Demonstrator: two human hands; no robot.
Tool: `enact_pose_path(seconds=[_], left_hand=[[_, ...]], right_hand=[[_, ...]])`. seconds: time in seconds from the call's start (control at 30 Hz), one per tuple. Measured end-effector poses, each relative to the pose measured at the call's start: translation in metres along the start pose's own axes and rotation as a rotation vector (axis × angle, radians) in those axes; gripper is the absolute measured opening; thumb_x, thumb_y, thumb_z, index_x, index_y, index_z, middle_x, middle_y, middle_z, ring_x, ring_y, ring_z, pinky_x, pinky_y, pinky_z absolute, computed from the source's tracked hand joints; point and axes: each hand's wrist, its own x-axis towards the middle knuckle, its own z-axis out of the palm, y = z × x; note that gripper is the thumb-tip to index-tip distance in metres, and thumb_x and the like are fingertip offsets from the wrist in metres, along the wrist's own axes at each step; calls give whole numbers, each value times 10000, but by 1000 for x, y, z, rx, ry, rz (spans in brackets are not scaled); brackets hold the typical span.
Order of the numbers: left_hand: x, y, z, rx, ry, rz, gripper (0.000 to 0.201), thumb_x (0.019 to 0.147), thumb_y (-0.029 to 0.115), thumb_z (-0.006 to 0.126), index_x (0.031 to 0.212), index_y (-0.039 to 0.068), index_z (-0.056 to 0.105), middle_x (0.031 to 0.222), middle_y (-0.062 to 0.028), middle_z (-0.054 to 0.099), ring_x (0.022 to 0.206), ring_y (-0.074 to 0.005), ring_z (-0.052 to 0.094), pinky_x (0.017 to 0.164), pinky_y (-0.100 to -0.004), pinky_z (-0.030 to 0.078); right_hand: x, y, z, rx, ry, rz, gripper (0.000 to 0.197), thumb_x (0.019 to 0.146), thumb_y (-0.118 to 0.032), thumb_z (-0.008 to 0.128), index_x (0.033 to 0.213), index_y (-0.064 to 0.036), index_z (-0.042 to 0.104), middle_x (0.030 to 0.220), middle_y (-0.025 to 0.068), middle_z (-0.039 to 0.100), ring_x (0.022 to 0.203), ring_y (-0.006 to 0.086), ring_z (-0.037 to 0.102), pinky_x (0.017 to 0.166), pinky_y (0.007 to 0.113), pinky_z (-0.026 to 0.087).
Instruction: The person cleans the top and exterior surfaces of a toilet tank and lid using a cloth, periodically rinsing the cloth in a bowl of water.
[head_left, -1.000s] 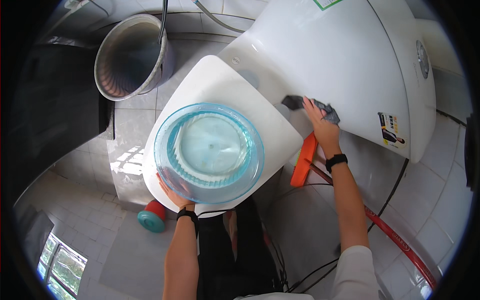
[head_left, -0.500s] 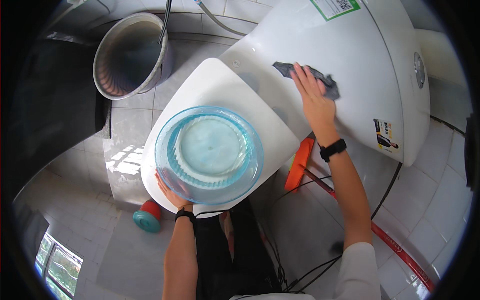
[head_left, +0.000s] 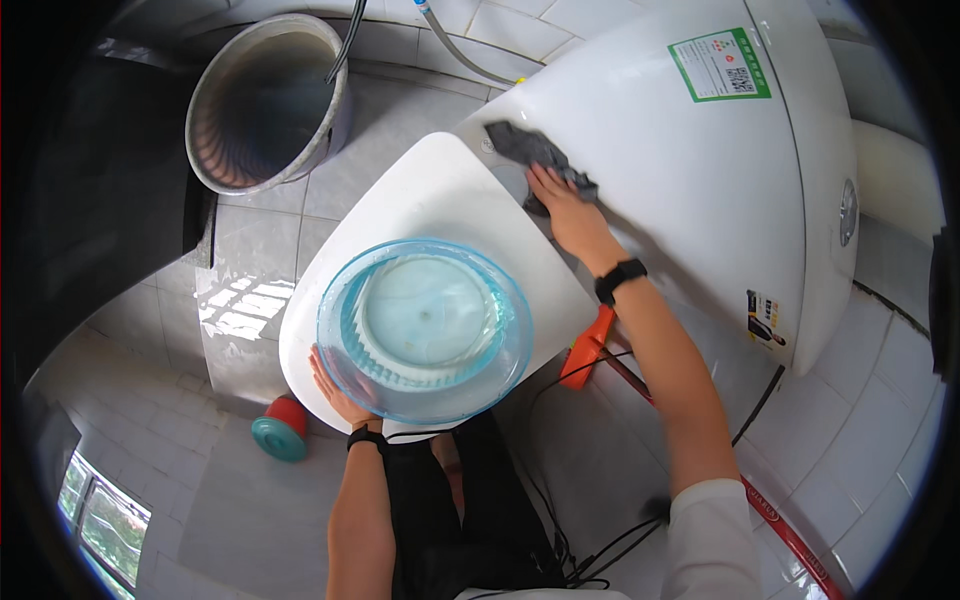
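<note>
My right hand (head_left: 574, 215) presses a crumpled dark grey cloth (head_left: 540, 155) against the white toilet, where the cistern (head_left: 650, 170) meets the rear of the seat. Its fingers lie over the cloth's near end, and the far end spreads beyond them. On the closed toilet lid (head_left: 430, 180) stands a clear blue plastic basin (head_left: 425, 310), which seems to hold some water. My left hand (head_left: 342, 395) lies at the lid's near left edge, fingers stretched out alongside the basin's rim. Part of that hand is beneath the rim.
A large pale bucket (head_left: 330, 130) with dark contents and a hose over its rim stands at the far left. A red and teal plunger (head_left: 282, 430) lies on the floor. An orange broom or squeegee head (head_left: 587, 350) with a red pole rests at right; black cables trail nearby.
My right hand has moved left and slightly nearer with the cloth, from the cistern's front down to its base. My left hand stays by the basin. The view has shifted slightly.
</note>
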Motion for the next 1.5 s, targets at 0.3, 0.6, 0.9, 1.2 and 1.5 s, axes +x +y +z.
enact_pose_path(seconds=[0.3,0.6,0.9,1.2,1.5], left_hand=[[3,1,-2,77,-1,11,661,840,372,404,1383,17,277,1452,-124,270,1354,-324,214,1077,-466,175],[-8,-17,7,79,50,39,626,840,341,403,1365,14,311,1449,-133,273,1349,-337,219,1075,-466,179],[-13,-32,17,121,33,39,605,839,319,404,1357,17,326,1450,-137,271,1348,-344,220,1071,-472,188],[2,1,-4,71,-4,22,602,839,323,406,1346,5,338,1447,-148,272,1340,-357,229,1068,-476,195],[-10,-12,9,90,-25,19,631,839,351,400,1356,-2,316,1447,-149,272,1344,-350,218,1075,-467,175]], right_hand=[[109,-37,-31,430,-301,-87,689,749,123,367,1383,-146,337,1461,8,280,1356,205,237,1104,396,205],[66,-5,-27,-38,-30,-81,437,834,-46,416,1259,-102,498,1376,-26,411,1252,176,388,934,328,398],[120,-35,-15,-14,60,-164,468,877,-92,391,1314,-254,434,1420,-13,353,1315,204,312,1004,359,344],[70,-36,-23,-248,43,-159,460,893,-130,367,1336,-243,415,1372,22,429,1276,226,381,1085,430,206],[72,-4,-17,-498,159,-96,445,865,-137,388,1306,-102,433,1305,24,497,1249,146,401,1090,348,199]])
